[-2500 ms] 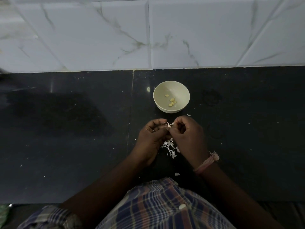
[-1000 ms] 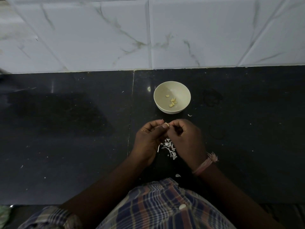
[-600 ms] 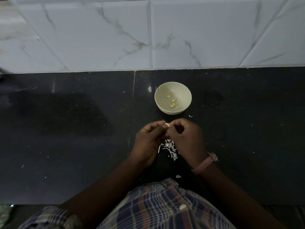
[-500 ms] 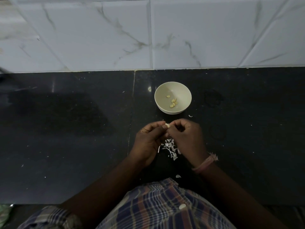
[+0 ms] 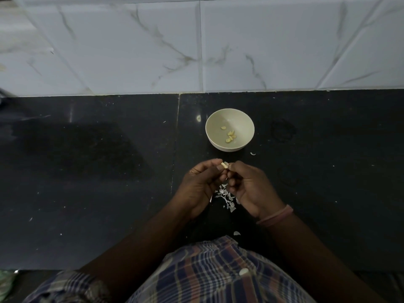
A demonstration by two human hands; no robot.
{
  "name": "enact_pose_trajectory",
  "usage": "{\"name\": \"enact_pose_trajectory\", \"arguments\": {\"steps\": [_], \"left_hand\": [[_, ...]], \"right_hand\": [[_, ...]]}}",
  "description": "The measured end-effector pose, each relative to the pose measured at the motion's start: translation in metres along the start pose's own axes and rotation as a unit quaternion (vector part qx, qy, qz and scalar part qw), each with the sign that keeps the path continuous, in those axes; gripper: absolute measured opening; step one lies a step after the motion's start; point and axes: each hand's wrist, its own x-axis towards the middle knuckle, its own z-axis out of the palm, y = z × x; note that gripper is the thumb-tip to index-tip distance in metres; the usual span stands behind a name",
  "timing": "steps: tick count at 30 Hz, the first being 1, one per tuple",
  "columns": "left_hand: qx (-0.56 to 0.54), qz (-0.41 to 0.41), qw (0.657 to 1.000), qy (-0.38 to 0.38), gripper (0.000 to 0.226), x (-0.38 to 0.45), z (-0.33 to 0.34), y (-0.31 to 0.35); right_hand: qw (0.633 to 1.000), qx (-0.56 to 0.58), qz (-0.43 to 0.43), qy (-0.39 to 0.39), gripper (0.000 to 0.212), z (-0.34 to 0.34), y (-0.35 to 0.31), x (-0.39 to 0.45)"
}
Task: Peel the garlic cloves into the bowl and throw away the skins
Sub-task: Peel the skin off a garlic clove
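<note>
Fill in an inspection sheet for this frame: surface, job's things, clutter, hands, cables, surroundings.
Surface: dark stone counter, speckled, with a seam.
Job's things: bowl holding peeled cloves; garlic clove held between both hands.
Clutter: skins piled on the counter below the hands; stray flakes near the bowl.
Hands: left hand and right hand both pinch the clove.
Cables: nothing seen.
Surroundings: marbled white wall tiles behind.

The bowl sits on the table at frame centre, peeled cloves inside; skins lie below it.
</note>
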Motion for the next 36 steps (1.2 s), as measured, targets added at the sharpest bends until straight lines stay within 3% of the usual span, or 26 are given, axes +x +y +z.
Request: {"name": "enact_pose_trajectory", "arguments": {"steps": [4, 7, 9, 15, 19, 25, 29, 33, 36], "left_hand": [[-0.001, 0.007, 1.000, 0.008, 0.019, 0.000, 0.003, 0.001], [0.011, 0.025, 0.999, 0.019, 0.022, 0.000, 0.009, 0.001], [0.019, 0.041, 0.999, 0.028, 0.026, 0.001, 0.011, -0.001], [0.032, 0.045, 0.997, 0.046, 0.032, 0.003, 0.008, -0.004], [0.037, 0.035, 0.997, 0.053, 0.018, 0.004, 0.005, -0.004], [0.013, 0.013, 0.998, 0.053, 0.017, 0.003, 0.000, -0.003], [0.000, -0.003, 0.999, 0.048, 0.019, 0.003, 0.000, -0.002], [-0.012, 0.001, 0.999, 0.031, 0.023, 0.000, 0.001, -0.002], [-0.018, 0.011, 0.999, 0.028, 0.020, -0.001, -0.001, -0.004]], "right_hand": [[0.992, -0.090, -0.077, 0.035, 0.021, -0.001, 0.003, -0.001], [0.947, -0.250, -0.178, 0.091, 0.012, -0.003, 0.006, 0.001], [0.931, -0.288, -0.204, 0.094, 0.010, -0.003, 0.007, 0.002], [0.923, -0.311, -0.205, 0.098, 0.010, -0.002, 0.012, 0.005], [0.943, -0.263, -0.178, 0.103, 0.013, -0.001, 0.015, 0.008], [0.968, -0.173, -0.141, 0.117, 0.013, -0.005, 0.013, 0.009], [0.957, -0.211, -0.145, 0.140, 0.021, -0.011, 0.016, 0.011], [0.907, -0.329, -0.198, 0.173, 0.039, -0.015, 0.023, 0.011], [0.888, -0.357, -0.229, 0.179, 0.024, -0.016, 0.026, 0.008]]}}
